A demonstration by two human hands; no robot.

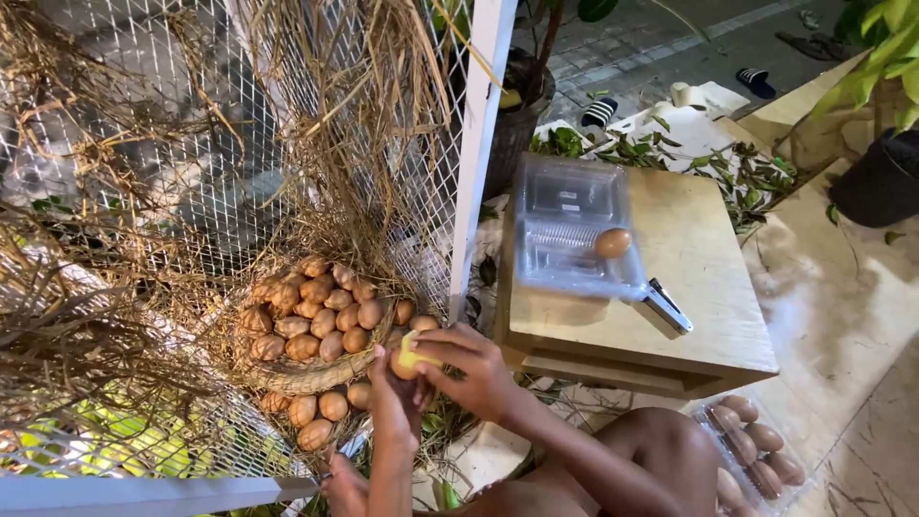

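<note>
Both hands meet low in front of the basket (316, 375) of eggs: left hand (394, 407) grips an egg (403, 367) while right hand (472, 369) presses a yellow sponge (417, 352) onto it, beside the wooden table (708, 316).

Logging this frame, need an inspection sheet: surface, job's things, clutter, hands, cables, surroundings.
Surface: wooden stool, beside a mesh cage.
Job's things: egg and yellow cloth in the hands; straw basket heaped with eggs; open clear tray holding one egg.
Clutter: stapler on stool; filled tray on floor.
Hands: left hand holds egg; right hand presses cloth on it.
Cables: nothing seen.
Surroundings: straw, plants, sandals.
</note>
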